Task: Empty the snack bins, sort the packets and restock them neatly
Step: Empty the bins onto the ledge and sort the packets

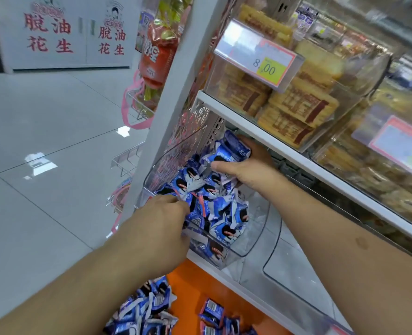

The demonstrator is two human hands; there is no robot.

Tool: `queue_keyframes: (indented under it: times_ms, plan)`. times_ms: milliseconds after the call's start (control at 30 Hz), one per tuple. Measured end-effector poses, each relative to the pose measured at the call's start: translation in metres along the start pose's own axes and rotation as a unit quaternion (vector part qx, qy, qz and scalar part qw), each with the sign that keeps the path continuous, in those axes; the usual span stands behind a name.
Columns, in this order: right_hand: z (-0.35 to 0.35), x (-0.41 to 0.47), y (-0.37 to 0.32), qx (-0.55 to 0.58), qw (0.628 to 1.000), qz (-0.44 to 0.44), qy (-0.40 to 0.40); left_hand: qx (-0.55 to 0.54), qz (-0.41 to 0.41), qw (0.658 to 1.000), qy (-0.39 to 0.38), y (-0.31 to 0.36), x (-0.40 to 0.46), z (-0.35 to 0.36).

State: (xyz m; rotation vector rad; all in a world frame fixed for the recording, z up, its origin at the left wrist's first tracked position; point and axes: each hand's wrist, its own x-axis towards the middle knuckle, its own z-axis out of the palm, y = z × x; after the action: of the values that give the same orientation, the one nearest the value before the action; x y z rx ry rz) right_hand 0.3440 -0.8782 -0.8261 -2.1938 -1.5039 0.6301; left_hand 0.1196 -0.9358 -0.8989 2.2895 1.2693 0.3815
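A clear plastic bin (260,228) on the lower shelf holds several blue-and-white snack packets (220,209). My right hand (244,165) reaches deep into the back of the bin and grips a bunch of blue packets (231,147) between thumb and fingers. My left hand (161,223) is at the bin's front left corner, its fingers curled in among the packets there; what they hold is hidden. More blue packets lie in a loose pile (144,310) on the orange ledge (195,281) below.
The white shelf (272,141) above carries clear bins of yellow biscuit packs (294,110) with a price tag (258,59) reading 8.00. A second clear bin (294,267) stands to the right. Wire racks and hanging snack bags (156,56) sit left of the shelf post. Grey tiled floor spreads left.
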Motion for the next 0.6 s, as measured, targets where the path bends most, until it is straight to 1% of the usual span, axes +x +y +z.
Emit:
queue_keyframes:
  times_ms: [67, 100, 167, 200, 267, 333, 400, 433, 500, 533, 600]
  plan:
    - [-0.003, -0.020, -0.005, 0.011, 0.999, 0.027, -0.027, -0.038, -0.022, 0.999, 0.012, 0.005, 0.000, -0.004]
    - [-0.002, -0.029, -0.006, 0.043, 0.999, 0.013, -0.024, -0.065, -0.033, 0.997, 0.024, 0.007, 0.001, -0.007]
    - [0.003, -0.048, -0.004, 0.160, 0.986, -0.040, -0.020, -0.129, -0.048, 0.989, 0.049, 0.012, 0.000, -0.012]
    - [0.006, -0.055, -0.002, 0.209, 0.976, -0.053, -0.022, -0.167, -0.052, 0.983, 0.053, 0.015, -0.001, -0.015]
    - [0.011, -0.073, -0.002, 0.256, 0.964, -0.067, -0.033, -0.256, -0.057, 0.964, 0.038, 0.019, -0.004, -0.021]
    - [0.013, -0.089, 0.000, 0.278, 0.956, -0.073, -0.056, -0.344, -0.065, 0.937, 0.002, 0.023, -0.007, -0.029]
    - [0.011, -0.106, 0.003, 0.319, 0.941, -0.067, -0.085, -0.403, -0.064, 0.913, -0.028, 0.023, -0.009, -0.036]
    - [0.011, -0.116, 0.006, 0.341, 0.933, -0.062, -0.095, -0.416, -0.064, 0.906, -0.036, 0.021, -0.010, -0.038]
    - [0.012, -0.134, 0.015, 0.378, 0.919, -0.041, -0.107, -0.398, -0.058, 0.915, -0.024, 0.014, -0.011, -0.040]
    - [0.014, -0.144, 0.020, 0.394, 0.912, -0.033, -0.111, -0.367, -0.047, 0.929, -0.016, 0.011, -0.012, -0.040]
    - [0.025, -0.161, 0.034, 0.423, 0.898, -0.010, -0.123, -0.265, -0.023, 0.964, -0.007, 0.005, -0.017, -0.039]
